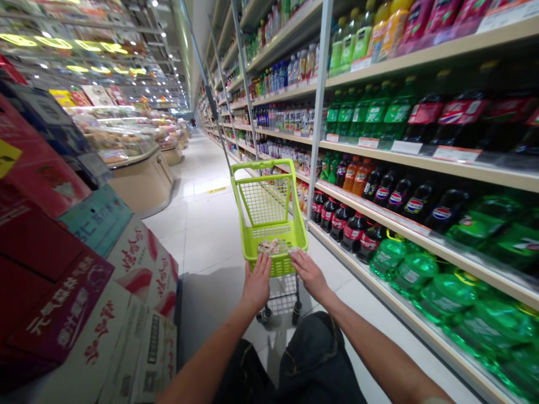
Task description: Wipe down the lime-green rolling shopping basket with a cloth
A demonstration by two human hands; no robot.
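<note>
A lime-green shopping cart with a mesh basket stands upright in front of my knees. My left hand is at the left of its near rim, fingers over the edge. At the right of the same rim is my right hand, its fingers bent onto the plastic. Both hands are closed on the cart, though the undersides of the fingers are hidden. Inside the basket lies a pale, mottled bundle, too small to name. Something whitish touches my right fingertips. Below, the cart's dark wheels stand on the floor.
Shelves with bottled drinks run along the right, big green bottles lowest. Stacked drink cartons crowd the left. A curved display counter with packaged goods stands farther ahead. The white tiled aisle stretches forward between them.
</note>
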